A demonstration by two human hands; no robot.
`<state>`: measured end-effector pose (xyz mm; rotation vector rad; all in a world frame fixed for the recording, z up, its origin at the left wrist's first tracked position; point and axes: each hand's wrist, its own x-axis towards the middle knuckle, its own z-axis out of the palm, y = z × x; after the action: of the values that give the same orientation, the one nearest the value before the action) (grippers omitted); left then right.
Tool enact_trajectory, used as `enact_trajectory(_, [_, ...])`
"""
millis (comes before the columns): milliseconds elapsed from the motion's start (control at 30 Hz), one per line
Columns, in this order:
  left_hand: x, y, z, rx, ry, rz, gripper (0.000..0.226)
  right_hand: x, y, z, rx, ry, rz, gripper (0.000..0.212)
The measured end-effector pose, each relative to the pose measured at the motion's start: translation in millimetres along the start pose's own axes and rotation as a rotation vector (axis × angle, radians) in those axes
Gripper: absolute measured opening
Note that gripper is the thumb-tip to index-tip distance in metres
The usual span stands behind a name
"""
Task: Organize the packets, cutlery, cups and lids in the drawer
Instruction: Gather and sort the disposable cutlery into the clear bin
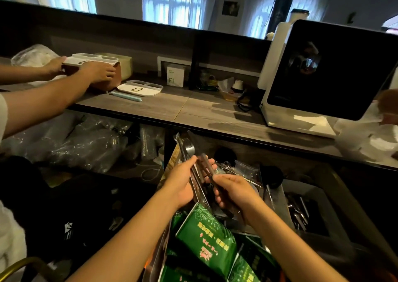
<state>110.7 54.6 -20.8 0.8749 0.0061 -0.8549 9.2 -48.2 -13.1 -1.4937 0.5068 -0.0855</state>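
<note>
Over the open drawer (336,197), the cutlery bundle (195,170) runs lengthwise away from you; your left hand (183,185) cups it from beneath, fingers curled round; your right hand (232,192) pinches 1 dark piece at its near end, nearer the drawer's right-hand tray (310,195).

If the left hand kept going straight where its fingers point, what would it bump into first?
Probably the clear plastic packets lying in the drawer just past the left hand, which holds the cutlery. Depth is hard to judge.

Shiny metal forks (189,150) at 12 o'clock; glossy green packets (206,236) at 6; matt wood-grain counter (172,107); crinkled clear plastic bags (86,144) at 9.
</note>
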Motion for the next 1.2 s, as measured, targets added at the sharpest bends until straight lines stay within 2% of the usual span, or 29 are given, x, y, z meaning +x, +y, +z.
enact_trajectory(133, [-4, -7, 10, -0.020, 0.006, 0.103, 0.027, -5, 7, 2, 0.008, -0.057, -0.007, 0.024])
enact_trajectory(267, [-9, -7, 16, 0.004, 0.074, 0.264, 0.021, -11, 4, 0, -0.091, 0.011, -0.092, 0.021])
enact_trajectory(400, [-13, 20, 10, -0.184, 0.092, 0.430, 0.024, -12, 4, -5, -0.058, 0.106, -0.128, 0.018])
enact_trajectory(467, [-15, 26, 7, -0.298, 0.108, 0.465, 0.024, -11, 4, -3, 0.061, 0.142, -0.162, 0.023])
enact_trajectory(633, [-20, 4, 20, -0.315, 0.065, 0.467, 0.021, -12, 5, 18, 0.520, 0.202, -0.141, 0.037])
enact_trajectory(767, [-26, -19, 36, -0.222, 0.092, 0.356, 0.019, -10, -1, 19, 0.683, 0.327, -0.103, 0.039])
enact_trajectory(867, [-32, -32, 42, -0.094, 0.046, 0.256, 0.018, -11, -2, 16, 0.728, 0.319, -0.125, 0.038])
enact_trajectory(967, [-34, -23, 41, -0.067, 0.001, 0.259, 0.019, -7, 0, 10, 0.609, 0.254, -0.099, 0.042])
enact_trajectory(1033, [-28, -8, 31, 0.009, 0.045, 0.305, 0.019, 0, 4, -2, 0.337, 0.279, -0.104, 0.039])
enact_trajectory(1133, [-16, 13, 4, 0.391, 0.113, 0.256, 0.013, 8, 7, -20, -0.185, 0.251, -0.040, 0.034])
enact_trajectory(1200, [-9, 14, -10, 0.639, 0.108, 0.147, 0.012, 11, 14, -29, -0.373, 0.198, 0.048, 0.036])
